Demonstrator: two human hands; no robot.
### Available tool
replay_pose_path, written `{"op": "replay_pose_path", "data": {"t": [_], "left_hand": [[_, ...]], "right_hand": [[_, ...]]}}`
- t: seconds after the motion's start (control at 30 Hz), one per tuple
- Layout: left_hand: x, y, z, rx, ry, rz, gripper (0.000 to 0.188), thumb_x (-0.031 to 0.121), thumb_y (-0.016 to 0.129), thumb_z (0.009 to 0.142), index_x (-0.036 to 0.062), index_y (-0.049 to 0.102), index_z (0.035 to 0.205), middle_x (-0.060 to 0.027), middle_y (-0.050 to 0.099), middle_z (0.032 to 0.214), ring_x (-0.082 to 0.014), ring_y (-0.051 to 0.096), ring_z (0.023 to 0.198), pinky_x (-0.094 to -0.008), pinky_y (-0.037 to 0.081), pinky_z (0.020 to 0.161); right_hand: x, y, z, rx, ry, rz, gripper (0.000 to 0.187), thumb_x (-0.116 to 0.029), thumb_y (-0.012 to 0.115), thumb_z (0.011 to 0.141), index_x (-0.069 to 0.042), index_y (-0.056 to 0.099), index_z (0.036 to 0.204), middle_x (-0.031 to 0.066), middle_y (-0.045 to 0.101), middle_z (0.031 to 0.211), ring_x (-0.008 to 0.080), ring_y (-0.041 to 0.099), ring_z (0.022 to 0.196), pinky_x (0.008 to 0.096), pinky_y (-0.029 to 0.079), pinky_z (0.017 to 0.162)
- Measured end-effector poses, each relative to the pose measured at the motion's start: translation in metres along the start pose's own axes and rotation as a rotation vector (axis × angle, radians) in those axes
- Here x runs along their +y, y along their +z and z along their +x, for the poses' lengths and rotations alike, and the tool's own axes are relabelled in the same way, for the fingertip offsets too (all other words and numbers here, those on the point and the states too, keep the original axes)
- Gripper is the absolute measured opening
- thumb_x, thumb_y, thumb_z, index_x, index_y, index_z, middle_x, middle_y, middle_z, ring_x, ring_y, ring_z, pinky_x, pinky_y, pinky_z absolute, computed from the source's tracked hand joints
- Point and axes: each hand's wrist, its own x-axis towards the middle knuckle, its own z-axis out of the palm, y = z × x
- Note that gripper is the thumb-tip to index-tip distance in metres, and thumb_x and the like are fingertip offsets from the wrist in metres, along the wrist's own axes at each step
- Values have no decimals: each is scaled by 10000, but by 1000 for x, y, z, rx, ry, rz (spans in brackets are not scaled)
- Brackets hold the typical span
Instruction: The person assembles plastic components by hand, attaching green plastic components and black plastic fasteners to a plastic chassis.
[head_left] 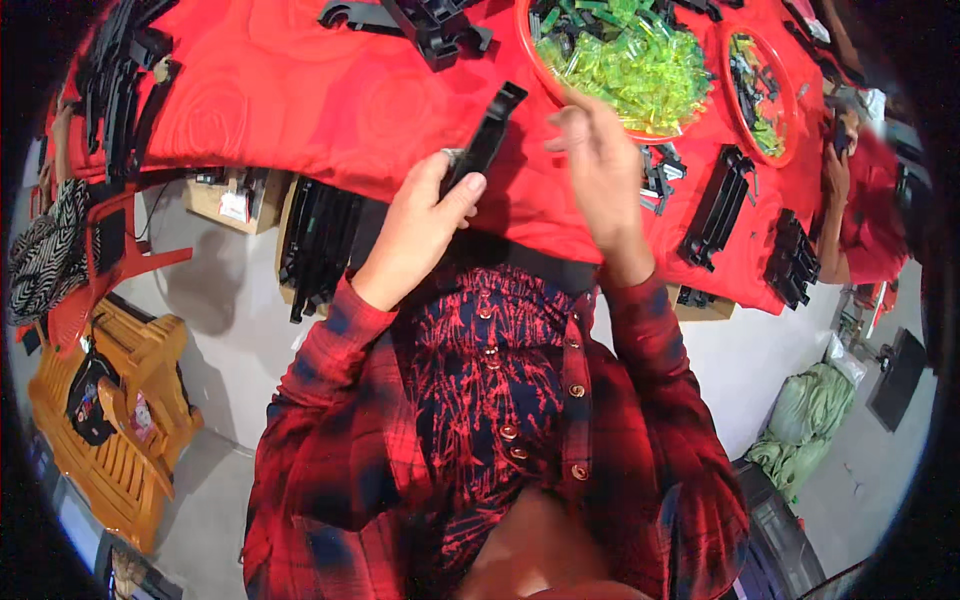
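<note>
My left hand is closed around a long black plastic part, which tilts up and away over the table edge. To the right of it, my right hand is raised beside a red basket. Its fingers are bent but apart, and I see nothing between them. Inside the basket lies a heap of small translucent yellow-green plastic pieces, with darker green and black ones towards the back.
A red cloth covers the table. Black plastic parts lie at the right, near a smaller red basket of mixed pieces. More black parts are piled at the left. Other people sit at both ends. A wooden chair stands at the left.
</note>
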Motion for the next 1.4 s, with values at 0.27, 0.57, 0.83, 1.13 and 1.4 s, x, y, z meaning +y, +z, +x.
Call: {"op": "replay_pose_path", "data": {"t": [0.27,0.57,0.83,1.13,1.4], "left_hand": [[-2,11,15,368,446,807,197,180,641,914,7,612,1004,-173,590,931,-383,571,919,-478,456,813],[-4,10,29,319,478,827,240,173,723,845,25,617,1001,-144,608,851,-354,580,847,-448,455,749],[-5,0,21,239,504,691,227,108,701,836,17,582,1006,-145,643,896,-355,607,890,-448,478,803],[-3,6,29,265,457,714,212,123,693,826,13,558,947,-158,637,850,-374,599,853,-471,468,762],[-4,1,32,255,404,686,231,143,702,801,14,564,933,-181,629,845,-399,598,876,-489,466,757]], "right_hand": [[21,-50,51,84,-492,-866,98,-137,684,863,-91,678,949,96,629,903,308,600,892,435,424,763],[24,-53,59,-33,-463,-902,108,-163,688,867,-107,665,957,73,627,931,278,600,928,427,385,786],[-6,-42,40,-14,-283,-434,146,-102,630,947,-16,642,1063,61,681,959,219,639,835,356,488,716],[2,2,3,-240,8,153,235,-62,617,976,10,606,1199,32,670,972,40,596,777,209,475,616],[19,13,-2,-223,-415,-304,197,3,701,832,-35,655,1019,129,647,915,303,650,829,374,522,726]]}}
